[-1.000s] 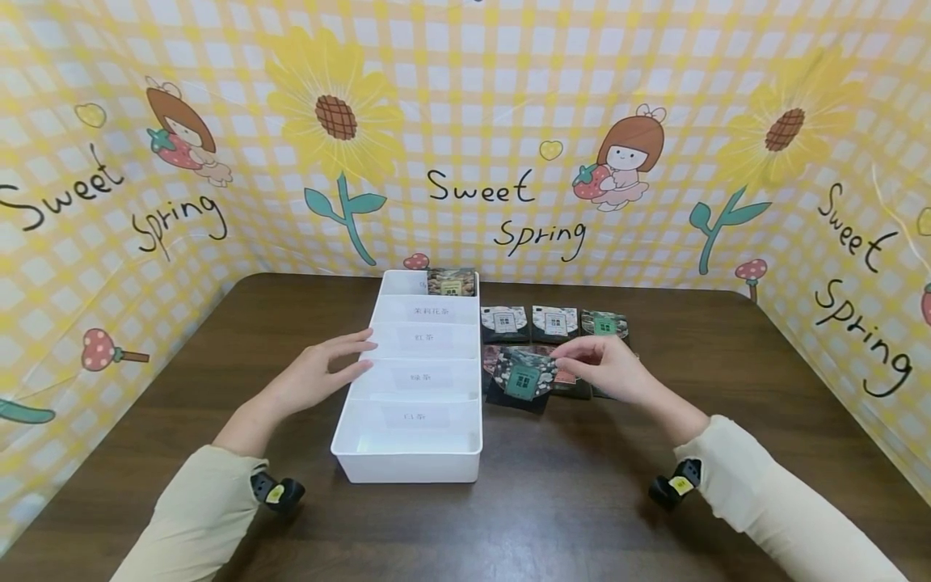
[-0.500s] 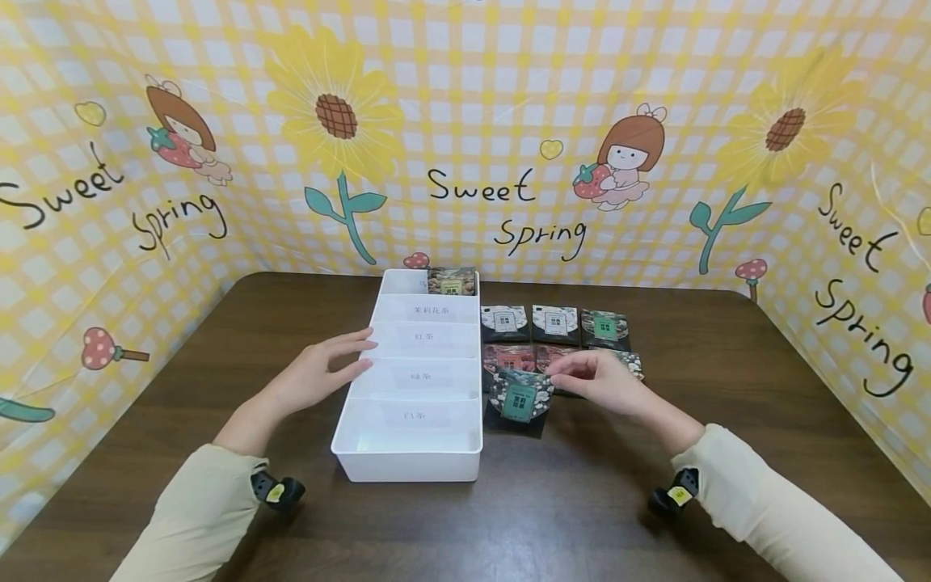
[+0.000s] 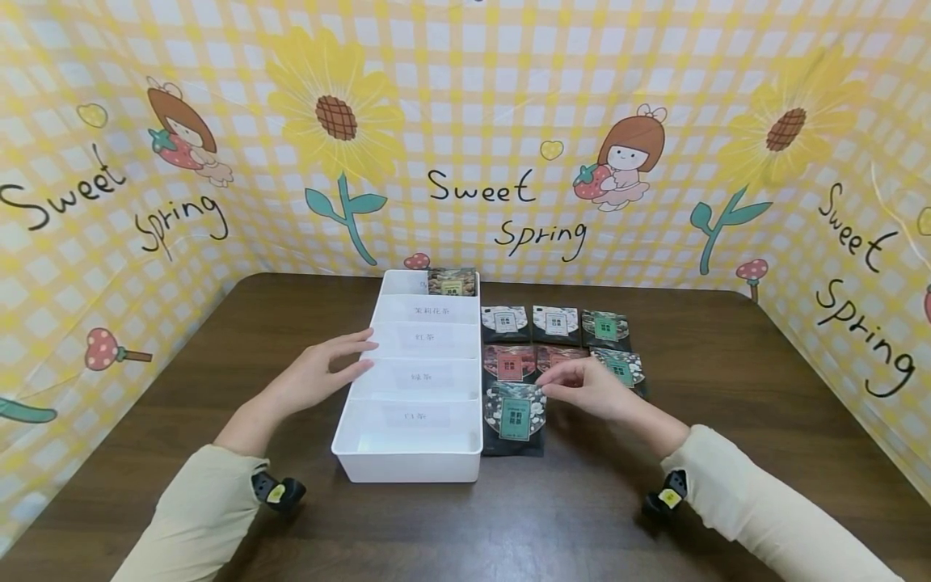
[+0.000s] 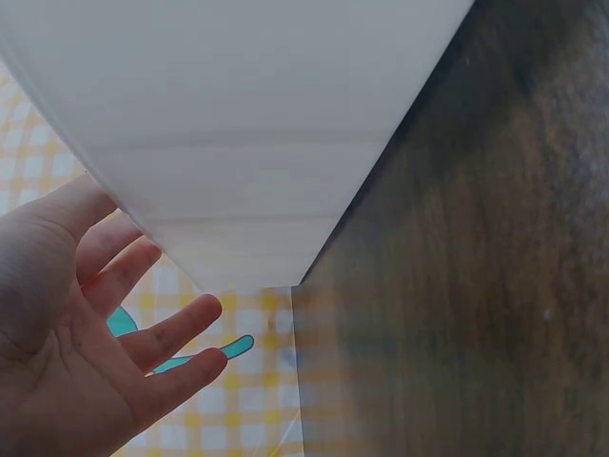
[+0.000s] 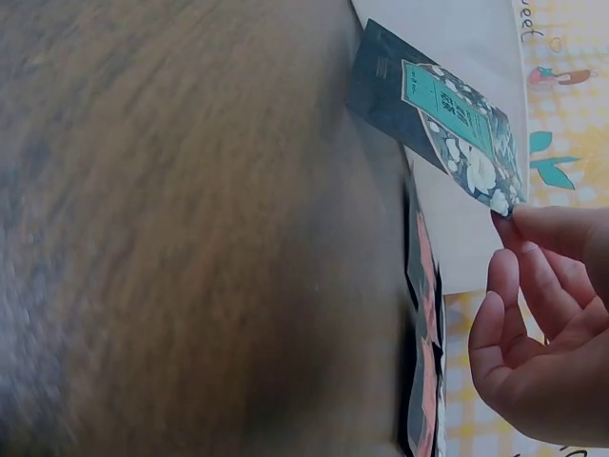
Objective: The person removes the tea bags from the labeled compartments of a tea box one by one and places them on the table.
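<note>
My right hand (image 3: 592,392) pinches a dark tea sachet (image 3: 515,414) by its top right corner between thumb and fingertips. This sachet has a green label and white flowers. In the right wrist view, the sachet (image 5: 438,105) tilts up from the table beside the white box. My left hand (image 3: 316,373) rests its fingertips at the left rim of the white divided box (image 3: 407,467), fingers loosely extended. Paper labels mark the box's compartments. A tea sachet with a yellowish label (image 3: 452,282) stands in the farthest compartment.
Right of the box, other tea sachets lie in rows: white-labelled ones (image 3: 505,324), a green-labelled one (image 3: 605,326), red-labelled ones (image 3: 510,363) and a flowered green one (image 3: 623,368). The brown table (image 3: 582,517) meets a yellow checked cloth (image 3: 465,105) behind.
My right hand has drawn the green-labelled flowered sachet toward the table's front, uncovering the red-labelled sachets behind it. My left hand stays at the box rim.
</note>
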{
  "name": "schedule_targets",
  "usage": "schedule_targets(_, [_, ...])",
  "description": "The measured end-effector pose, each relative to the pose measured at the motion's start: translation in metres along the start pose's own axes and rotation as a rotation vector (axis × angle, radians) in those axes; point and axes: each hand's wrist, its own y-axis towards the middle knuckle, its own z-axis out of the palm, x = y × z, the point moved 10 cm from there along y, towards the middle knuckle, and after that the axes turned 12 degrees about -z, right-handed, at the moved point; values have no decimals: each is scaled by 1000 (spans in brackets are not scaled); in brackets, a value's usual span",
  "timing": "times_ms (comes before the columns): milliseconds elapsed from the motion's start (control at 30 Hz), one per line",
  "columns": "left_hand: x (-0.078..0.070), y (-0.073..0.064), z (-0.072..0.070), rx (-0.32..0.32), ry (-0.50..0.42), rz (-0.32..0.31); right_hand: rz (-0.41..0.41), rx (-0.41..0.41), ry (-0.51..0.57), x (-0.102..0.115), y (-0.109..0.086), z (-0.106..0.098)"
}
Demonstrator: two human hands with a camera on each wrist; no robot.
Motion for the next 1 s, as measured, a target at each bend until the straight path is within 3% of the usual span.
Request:
schedule_targets(633, [0, 0, -1, -8, 7, 6, 97, -20, -98, -13, 3, 14])
schedule_targets(1000, [0, 0, 0, -11, 10, 15, 53, -28, -160, -8, 6, 17])
